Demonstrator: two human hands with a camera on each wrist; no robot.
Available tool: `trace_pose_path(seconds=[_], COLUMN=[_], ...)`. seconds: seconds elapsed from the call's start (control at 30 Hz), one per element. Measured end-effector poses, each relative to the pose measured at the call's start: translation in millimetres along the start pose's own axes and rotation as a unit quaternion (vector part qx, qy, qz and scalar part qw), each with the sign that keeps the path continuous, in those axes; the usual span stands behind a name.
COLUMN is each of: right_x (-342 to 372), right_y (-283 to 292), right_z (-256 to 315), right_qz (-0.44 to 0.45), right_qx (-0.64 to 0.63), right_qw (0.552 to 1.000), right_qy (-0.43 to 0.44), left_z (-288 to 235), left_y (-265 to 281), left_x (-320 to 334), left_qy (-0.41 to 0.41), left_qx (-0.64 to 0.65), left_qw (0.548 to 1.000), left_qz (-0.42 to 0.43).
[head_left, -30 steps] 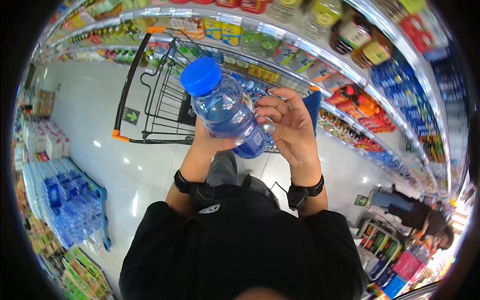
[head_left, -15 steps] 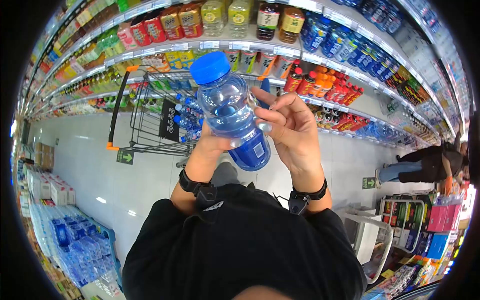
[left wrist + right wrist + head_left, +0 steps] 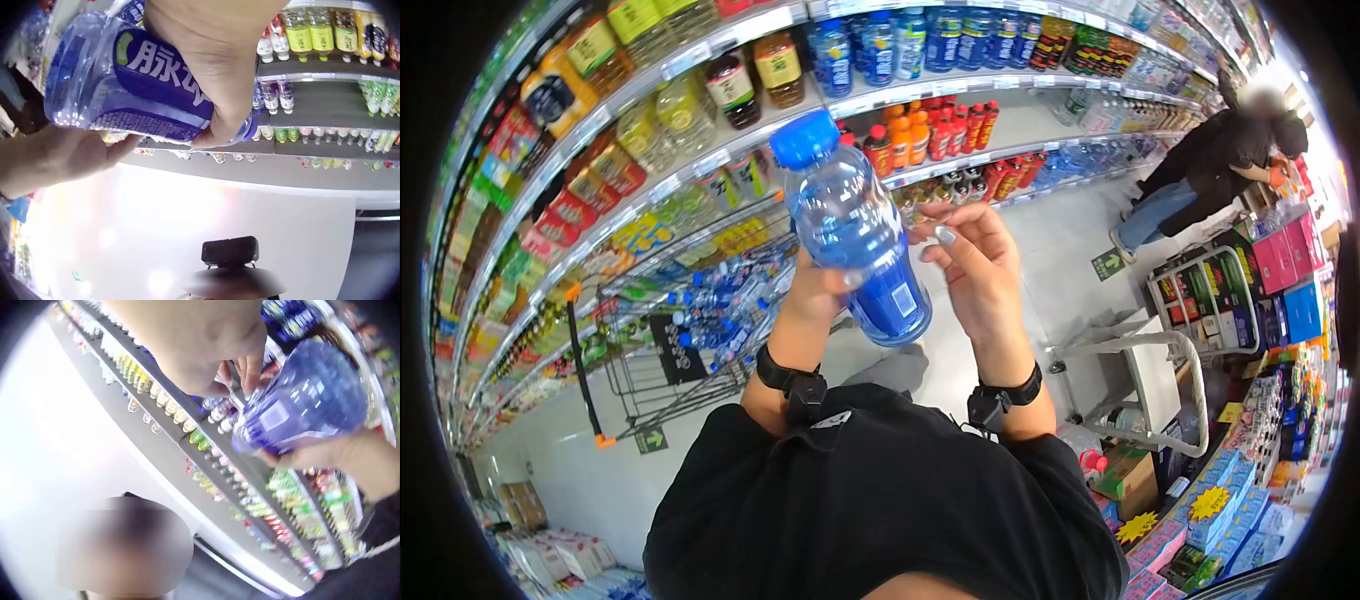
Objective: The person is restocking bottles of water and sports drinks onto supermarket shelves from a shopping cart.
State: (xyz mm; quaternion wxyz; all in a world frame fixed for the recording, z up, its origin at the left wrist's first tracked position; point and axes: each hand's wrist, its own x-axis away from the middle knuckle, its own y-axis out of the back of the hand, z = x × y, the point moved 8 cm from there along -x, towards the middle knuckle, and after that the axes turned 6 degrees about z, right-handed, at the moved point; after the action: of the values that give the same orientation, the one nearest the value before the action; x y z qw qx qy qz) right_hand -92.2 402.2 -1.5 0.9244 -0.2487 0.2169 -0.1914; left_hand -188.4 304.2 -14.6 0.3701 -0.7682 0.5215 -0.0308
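"Where's the bottle (image 3: 865,250)?"

"In mid-air before the chest. The left hand (image 3: 811,292) grips it across its label (image 3: 150,78); the right hand (image 3: 977,265) has its fingertips at its side, though I can't tell whether they pinch anything."

"How would it handle?"

"Likely weighty with liquid, thin-walled enough to dent, and slick on that film. I'd grasp it round the middle, leaving the blue cap (image 3: 805,140) alone."

"And beyond?"

"The cart (image 3: 605,440), more bottles (image 3: 730,310) lying toward the end away from its handle (image 3: 586,375); farther off, a shelf's front edge (image 3: 950,83)."
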Motion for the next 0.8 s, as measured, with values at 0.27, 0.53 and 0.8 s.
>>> trace_pose_path(seconds=[0.27,0.53,0.8], right_x=[-27,-59,-76], right_y=[72,102,118], right_z=[-11,5,16], right_qz=[0.107,0.108,0.125], right_qx=[0.182,0.075,0.077], right_qw=[0.976,0.987,0.985], right_qy=[-0.046,-0.092,-0.091], left_z=[38,68,79], left_y=[-11,-30,-32], left_x=[-108,-171,-190], left_qy=[-0.045,0.015,0.008], left_qx=[0.029,0.016,0.055], left_qw=[0.999,0.998,0.996], left_qz=[0.011,0.064,0.076])
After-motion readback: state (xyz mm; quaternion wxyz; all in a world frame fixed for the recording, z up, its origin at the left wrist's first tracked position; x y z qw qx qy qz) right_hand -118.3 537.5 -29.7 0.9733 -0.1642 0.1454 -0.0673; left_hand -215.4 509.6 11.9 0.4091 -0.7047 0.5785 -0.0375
